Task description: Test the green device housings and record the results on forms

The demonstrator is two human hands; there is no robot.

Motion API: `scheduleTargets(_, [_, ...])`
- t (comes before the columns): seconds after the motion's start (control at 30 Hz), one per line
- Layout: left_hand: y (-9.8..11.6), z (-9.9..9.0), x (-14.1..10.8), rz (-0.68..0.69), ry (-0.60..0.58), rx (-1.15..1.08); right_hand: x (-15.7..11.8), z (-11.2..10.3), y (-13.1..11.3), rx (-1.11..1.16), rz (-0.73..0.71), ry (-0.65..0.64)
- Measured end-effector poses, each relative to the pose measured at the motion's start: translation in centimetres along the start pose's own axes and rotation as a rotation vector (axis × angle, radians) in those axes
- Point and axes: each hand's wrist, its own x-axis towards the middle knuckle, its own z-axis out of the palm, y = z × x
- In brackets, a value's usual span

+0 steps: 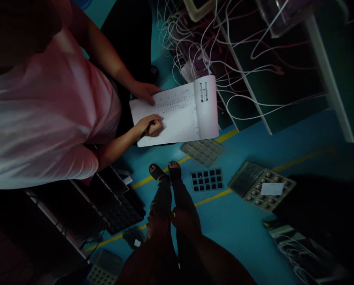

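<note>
My left hand hangs low in front of my legs, dark and hard to make out, with the fingers loosely apart and nothing seen in it. Beside it, my right hand is near my other leg, its thumb standing off and no object visible in it. Across from me, a person in a light shirt holds a clipboard of gridded paper. One of that person's hands steadies the board's edge, and the other grips a dark pen over the sheet. The top page is folded back.
Tangled white cables hang over shelving at upper right. Below the clipboard, a pale compartment tray and a tray of dark squares lie on the blue floor. An opened case stands right; dark racks stand left.
</note>
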Motion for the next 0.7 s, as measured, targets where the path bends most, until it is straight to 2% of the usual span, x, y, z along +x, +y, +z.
scheduleTargets(0.1, [0.6, -0.2, -0.4, -0.096, -0.267, -0.285, 0.2, 0.1, -0.2, 0.054, 0.006, 0.063])
scheduleTargets(0.13, [0.8, -0.2, -0.5, -0.122, -0.317, -0.356, 0.2, 0.0, -0.2, 0.076, 0.004, 0.101])
scheduleTargets(0.27, [1.4, 0.0, -0.7, -0.163, -0.334, -0.425, 0.0, -1.2, -0.3, 0.164, -0.022, 0.229])
scheduleTargets(0.33, [1.5, 0.2, -0.8, -0.174, -0.334, -0.440, -0.2, -1.9, -0.3, 0.096, -0.108, 0.318])
scheduleTargets(0.4, [1.7, 0.3, -1.0, -0.181, -0.350, -0.458, -0.3, -2.5, -0.6, -0.096, -0.217, 0.385])
scheduleTargets(0.47, [1.9, 0.4, -1.2, -0.180, -0.372, -0.466, 0.3, -2.9, -1.1, -0.308, -0.247, 0.353])
scheduleTargets(0.53, [2.1, 0.5, -1.3, -0.176, -0.390, -0.462, 1.7, -3.1, -1.7, -0.431, -0.182, 0.244])
scheduleTargets(0.6, [2.2, 0.5, -1.3, -0.177, -0.379, -0.453, 4.0, -3.4, -2.2, -0.446, -0.147, 0.193])
scheduleTargets(0.7, [2.1, 0.4, -1.1, -0.169, -0.285, -0.440, 8.5, -4.0, -2.6, -0.436, -0.131, 0.088])
